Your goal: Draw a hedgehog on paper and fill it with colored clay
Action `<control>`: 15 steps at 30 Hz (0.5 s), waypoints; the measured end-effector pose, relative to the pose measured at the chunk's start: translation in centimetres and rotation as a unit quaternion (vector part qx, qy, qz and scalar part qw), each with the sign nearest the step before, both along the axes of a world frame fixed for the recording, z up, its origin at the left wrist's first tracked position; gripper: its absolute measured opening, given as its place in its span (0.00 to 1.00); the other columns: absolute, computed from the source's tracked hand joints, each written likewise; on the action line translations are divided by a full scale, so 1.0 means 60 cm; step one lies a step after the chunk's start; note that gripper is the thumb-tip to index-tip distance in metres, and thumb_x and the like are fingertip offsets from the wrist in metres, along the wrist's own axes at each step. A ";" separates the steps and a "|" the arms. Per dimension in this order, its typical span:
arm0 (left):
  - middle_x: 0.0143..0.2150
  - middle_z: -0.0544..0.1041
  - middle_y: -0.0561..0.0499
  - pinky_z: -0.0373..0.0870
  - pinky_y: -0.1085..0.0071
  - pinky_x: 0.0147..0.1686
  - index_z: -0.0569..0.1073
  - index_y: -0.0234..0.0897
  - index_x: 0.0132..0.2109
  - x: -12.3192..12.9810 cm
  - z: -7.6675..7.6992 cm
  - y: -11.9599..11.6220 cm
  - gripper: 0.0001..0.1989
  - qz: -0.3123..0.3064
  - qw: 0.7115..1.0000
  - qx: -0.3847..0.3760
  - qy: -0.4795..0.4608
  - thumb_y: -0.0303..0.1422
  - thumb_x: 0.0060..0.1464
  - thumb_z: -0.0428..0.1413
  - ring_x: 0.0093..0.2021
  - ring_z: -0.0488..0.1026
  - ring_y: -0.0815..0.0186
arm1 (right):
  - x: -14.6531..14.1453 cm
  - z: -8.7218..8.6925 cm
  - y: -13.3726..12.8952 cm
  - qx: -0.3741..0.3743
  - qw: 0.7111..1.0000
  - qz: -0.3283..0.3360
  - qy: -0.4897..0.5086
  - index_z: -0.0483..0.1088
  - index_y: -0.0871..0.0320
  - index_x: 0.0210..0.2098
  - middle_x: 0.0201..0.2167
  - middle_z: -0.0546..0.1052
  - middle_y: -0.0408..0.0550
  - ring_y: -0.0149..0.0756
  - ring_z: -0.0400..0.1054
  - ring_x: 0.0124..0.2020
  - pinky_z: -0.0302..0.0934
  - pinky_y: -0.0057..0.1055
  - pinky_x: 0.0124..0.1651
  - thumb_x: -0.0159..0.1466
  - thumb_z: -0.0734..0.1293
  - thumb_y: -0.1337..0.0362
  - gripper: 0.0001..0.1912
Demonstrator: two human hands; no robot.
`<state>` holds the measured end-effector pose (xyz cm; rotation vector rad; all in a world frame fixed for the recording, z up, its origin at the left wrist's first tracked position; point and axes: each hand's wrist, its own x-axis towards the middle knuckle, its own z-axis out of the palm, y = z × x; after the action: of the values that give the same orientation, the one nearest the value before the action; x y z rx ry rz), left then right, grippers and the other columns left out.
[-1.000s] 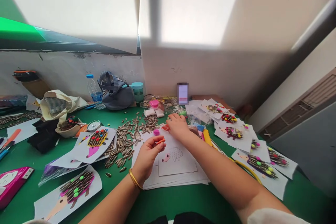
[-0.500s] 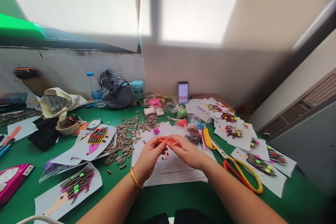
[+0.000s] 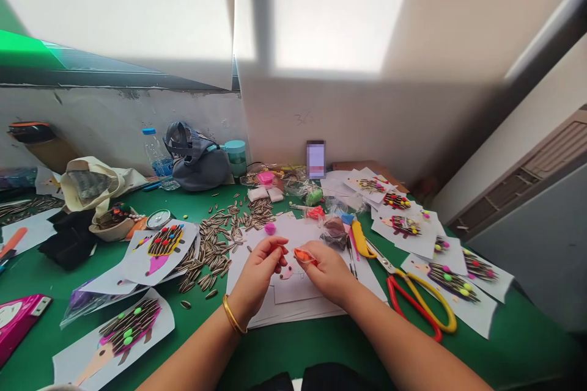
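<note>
My right hand (image 3: 328,272) is closed around a lump of orange-red modelling clay (image 3: 303,255) in thin clear plastic. Apart from it, to the left, my left hand (image 3: 259,269) has its thumb and fingertips pressed together; whatever is between them is hidden. Both hands hover over white paper sheets (image 3: 257,311). The top sheet carries a hedgehog drawing (image 3: 288,271) with a pink clay face, partly covered by my right hand. A magenta clay ball (image 3: 269,228) lies just beyond my left fingers.
Sunflower seeds (image 3: 215,232) spread left of the sheets. Yellow-and-red scissors (image 3: 413,287) and a yellow-handled cutter (image 3: 362,239) lie on the right. Finished hedgehog pictures (image 3: 444,281) line the right side, others (image 3: 121,342) the left. Wrapped brown clay (image 3: 334,232) and a phone (image 3: 316,159) stand behind.
My hands have moved apart. The left has drawn away leftward from the wrapped clay, which stays in my right hand. The view has shifted slightly.
</note>
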<state>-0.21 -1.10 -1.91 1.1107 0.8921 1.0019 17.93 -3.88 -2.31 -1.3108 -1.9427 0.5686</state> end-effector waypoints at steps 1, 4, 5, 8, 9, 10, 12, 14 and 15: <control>0.34 0.72 0.52 0.65 0.74 0.31 0.73 0.37 0.46 0.000 0.000 -0.001 0.14 -0.007 1.000 0.001 -0.002 0.38 0.54 0.57 0.32 0.68 0.71 | -0.001 -0.001 0.000 -0.001 1.000 -0.002 -0.003 0.71 0.55 0.33 0.31 0.72 0.44 0.34 0.66 0.34 0.57 0.29 0.35 0.71 0.57 0.59 0.16; 0.30 0.69 0.55 0.66 0.74 0.30 0.73 0.38 0.45 0.001 0.003 -0.006 0.13 -0.026 0.999 0.020 0.006 0.38 0.55 0.56 0.29 0.67 0.71 | -0.004 -0.004 0.001 -0.005 1.000 -0.017 -0.009 0.71 0.55 0.35 0.33 0.73 0.45 0.35 0.67 0.36 0.58 0.30 0.37 0.69 0.60 0.62 0.10; 0.30 0.69 0.55 0.66 0.74 0.30 0.72 0.38 0.45 0.001 0.005 -0.007 0.13 -0.028 0.999 0.033 0.016 0.38 0.56 0.56 0.29 0.66 0.71 | -0.004 -0.004 0.002 -0.004 1.000 -0.026 -0.009 0.71 0.55 0.37 0.34 0.74 0.45 0.36 0.67 0.37 0.59 0.31 0.39 0.67 0.62 0.63 0.06; 0.30 0.69 0.55 0.67 0.73 0.30 0.71 0.38 0.44 0.001 0.009 -0.010 0.14 -0.015 0.994 0.087 0.070 0.41 0.55 0.57 0.29 0.67 0.70 | -0.005 -0.005 0.002 0.001 1.000 -0.031 -0.007 0.69 0.55 0.44 0.39 0.74 0.47 0.38 0.67 0.41 0.61 0.33 0.43 0.63 0.64 0.67 0.09; 0.31 0.69 0.55 0.67 0.72 0.29 0.71 0.38 0.44 0.001 0.009 -0.010 0.14 -0.008 0.990 0.107 0.095 0.41 0.55 0.58 0.28 0.67 0.70 | -0.005 -0.005 0.002 0.003 1.000 -0.023 -0.008 0.69 0.55 0.45 0.40 0.74 0.47 0.38 0.67 0.42 0.61 0.34 0.44 0.64 0.63 0.67 0.09; 0.31 0.69 0.55 0.67 0.72 0.29 0.71 0.38 0.43 0.000 0.008 -0.009 0.14 -0.001 0.985 0.126 0.121 0.42 0.55 0.58 0.28 0.67 0.70 | -0.004 -0.005 0.002 0.004 1.000 -0.010 -0.009 0.69 0.55 0.45 0.40 0.74 0.47 0.38 0.67 0.42 0.62 0.34 0.44 0.66 0.61 0.67 0.09; 0.32 0.69 0.54 0.66 0.72 0.28 0.71 0.38 0.42 -0.002 0.002 -0.006 0.13 0.012 0.971 0.164 0.172 0.42 0.55 0.57 0.27 0.67 0.70 | -0.004 -0.005 0.002 0.010 1.000 0.015 -0.006 0.70 0.54 0.45 0.40 0.74 0.47 0.37 0.67 0.43 0.62 0.33 0.45 0.69 0.58 0.66 0.10; 0.33 0.69 0.53 0.66 0.71 0.29 0.72 0.38 0.40 -0.005 -0.004 -0.004 0.12 0.027 0.952 0.205 0.224 0.42 0.56 0.57 0.28 0.67 0.70 | -0.004 -0.006 0.002 0.021 0.999 0.031 0.003 0.71 0.53 0.43 0.40 0.74 0.47 0.36 0.67 0.43 0.62 0.33 0.45 0.70 0.57 0.64 0.11; 0.34 0.69 0.53 0.66 0.71 0.29 0.72 0.38 0.39 -0.006 -0.006 -0.002 0.12 0.035 0.941 0.225 0.249 0.43 0.56 0.57 0.29 0.67 0.69 | -0.004 -0.007 0.002 0.026 0.999 0.035 0.006 0.72 0.53 0.43 0.39 0.74 0.47 0.36 0.68 0.43 0.62 0.32 0.45 0.71 0.57 0.64 0.11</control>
<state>-0.57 -1.24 -2.28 1.7853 1.1405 1.0279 17.67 -3.77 -2.70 -1.2074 -1.9868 0.5558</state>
